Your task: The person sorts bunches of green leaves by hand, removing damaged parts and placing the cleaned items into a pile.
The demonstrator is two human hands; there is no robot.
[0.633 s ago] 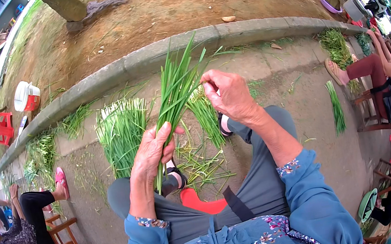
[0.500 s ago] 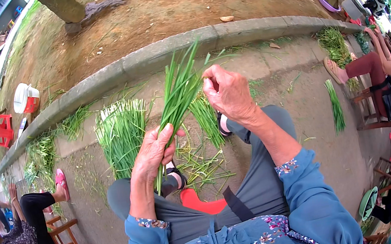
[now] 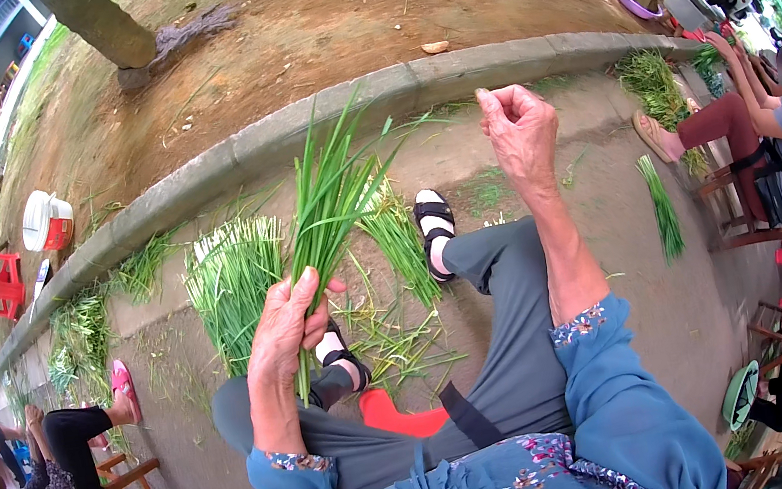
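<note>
A loose bunch of long green chives (image 3: 319, 200) stands slanted in front of me, its blades fanned out at the top. My left hand (image 3: 282, 329) is closed around its lower part, above my left knee. Off to the right and farther away, my right hand (image 3: 523, 128) is raised with thumb and fingers pinched together. What that pinch holds, if anything, is too small to make out. Beyond my left hand lies a thick heap of aligned chives (image 3: 235, 283) with pale ends. A smaller bundle of chives (image 3: 398, 243) rests on the ground between my feet, near yellowish scraps (image 3: 396, 345).
A stone curb (image 3: 311, 113) curves across the far side, with bare soil beyond. At left stand a white bucket (image 3: 44, 220) and a red plastic stool (image 3: 5, 286). Seated people are at both sides. Another chive bundle (image 3: 661, 209) lies at right, near a co-worker's sandal (image 3: 651, 137).
My right hand has moved right and away from the bunch. My left hand, still gripping the chives, has shifted slightly left and nearer to me. My right foot now shows more fully.
</note>
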